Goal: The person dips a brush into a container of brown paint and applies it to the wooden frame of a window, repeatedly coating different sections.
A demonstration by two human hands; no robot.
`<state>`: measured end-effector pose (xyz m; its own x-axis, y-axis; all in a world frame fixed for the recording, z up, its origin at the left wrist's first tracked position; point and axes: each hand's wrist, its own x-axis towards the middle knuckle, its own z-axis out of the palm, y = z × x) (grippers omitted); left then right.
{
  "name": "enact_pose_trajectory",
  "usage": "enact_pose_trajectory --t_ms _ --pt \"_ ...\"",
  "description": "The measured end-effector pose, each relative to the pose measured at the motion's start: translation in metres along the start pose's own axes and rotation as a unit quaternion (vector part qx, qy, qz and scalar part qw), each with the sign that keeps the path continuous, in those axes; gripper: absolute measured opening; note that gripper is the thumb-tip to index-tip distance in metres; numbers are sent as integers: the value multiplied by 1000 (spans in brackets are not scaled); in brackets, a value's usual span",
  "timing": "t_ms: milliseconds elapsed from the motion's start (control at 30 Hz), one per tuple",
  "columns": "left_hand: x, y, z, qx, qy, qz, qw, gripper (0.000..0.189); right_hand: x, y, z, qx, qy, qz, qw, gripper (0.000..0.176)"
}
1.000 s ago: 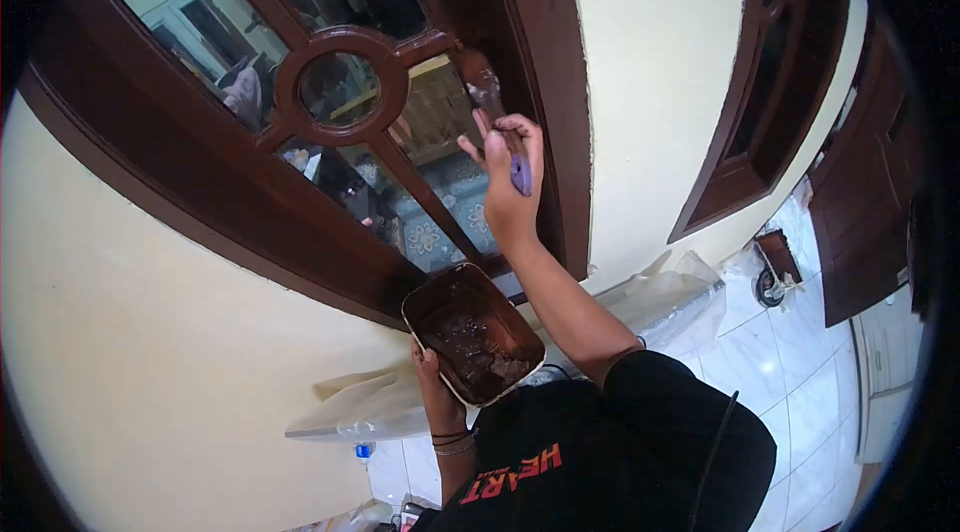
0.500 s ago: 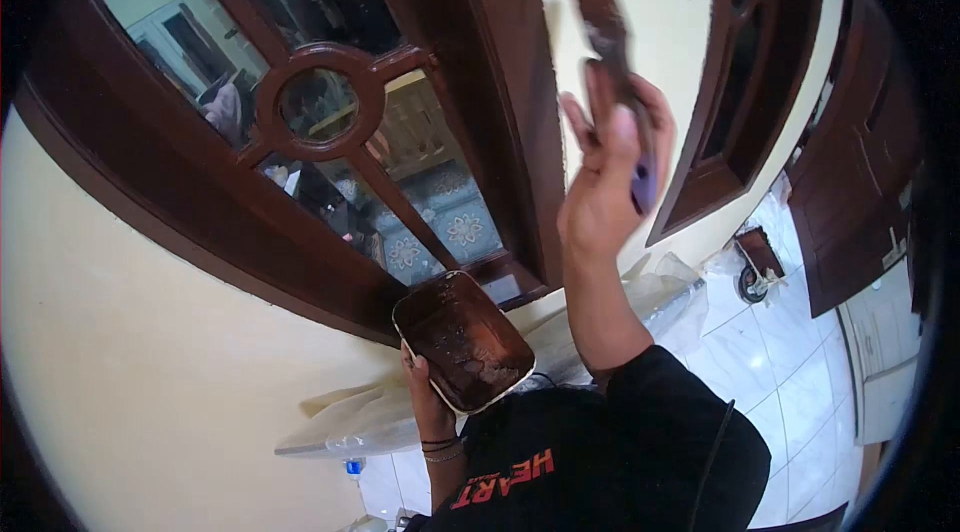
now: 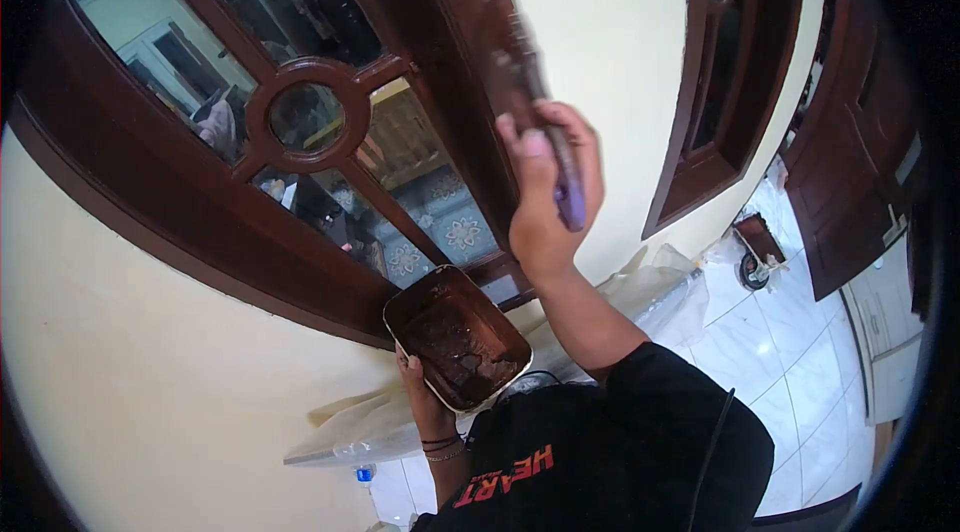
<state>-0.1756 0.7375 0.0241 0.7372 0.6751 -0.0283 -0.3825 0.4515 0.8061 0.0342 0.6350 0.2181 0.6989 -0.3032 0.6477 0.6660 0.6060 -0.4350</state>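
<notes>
My right hand (image 3: 550, 182) grips a paintbrush (image 3: 568, 167) by its purple-tipped handle. The brush's brown-coated head is blurred and overlaps the right-hand upright of the brown window frame (image 3: 455, 82). Lower down, my left hand (image 3: 425, 397) holds a rectangular tub (image 3: 458, 337) by its near left side. Dark brown paint coats the tub's inside, with a glossy wet patch at the bottom and smears on the pale rim. The tub sits just below the window's lower corner, tilted so its inside faces me.
Cream wall (image 3: 150, 332) surrounds the window. A second brown window (image 3: 705, 102) and a brown door (image 3: 850, 132) stand to the right. Clear plastic sheeting (image 3: 640, 297) covers a ledge below. On the white tiled floor (image 3: 740, 352) sits a paint-stained container (image 3: 760, 237).
My right hand has swung left with the paintbrush, from over the cream wall to the window frame's upright. The left hand with the tub has barely moved.
</notes>
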Motion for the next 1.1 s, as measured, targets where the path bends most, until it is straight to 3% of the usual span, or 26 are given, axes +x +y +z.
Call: enact_pose_trajectory --t_ms 67,200,333,467,667,767,867,933,1000,1033,1100 --pt "-2 0 -2 -20 6 -7 1000 67 10 5 1 9 31 -23 999 27" --pt "-4 0 -1 -2 -2 0 1000 65 8 9 11 46 -17 3 999 29" --pt "-2 -1 -3 -41 -20 -6 999 64 5 7 8 52 45 -6 998 28" --pt "-4 5 2 11 -7 -15 1000 64 12 10 14 136 15 59 989 28" --pt "-5 8 13 1 -10 -16 1000 62 20 4 10 135 67 55 987 26" --pt "-6 9 19 3 -8 -27 1000 62 16 7 11 161 16 81 983 27" --pt "-4 9 28 13 -6 -19 1000 61 0 9 -1 150 31 91 984 28" --pt "-5 6 26 5 -8 -34 999 62 11 9 0 155 60 72 983 29" --pt "-8 7 30 17 1 -40 999 62 23 5 -3 151 40 86 984 26" --pt "-6 6 34 24 5 -42 999 62 20 13 -7 125 -4 39 991 23" --pt "-4 4 40 34 7 -35 999 63 9 8 -13 121 0 22 992 22"
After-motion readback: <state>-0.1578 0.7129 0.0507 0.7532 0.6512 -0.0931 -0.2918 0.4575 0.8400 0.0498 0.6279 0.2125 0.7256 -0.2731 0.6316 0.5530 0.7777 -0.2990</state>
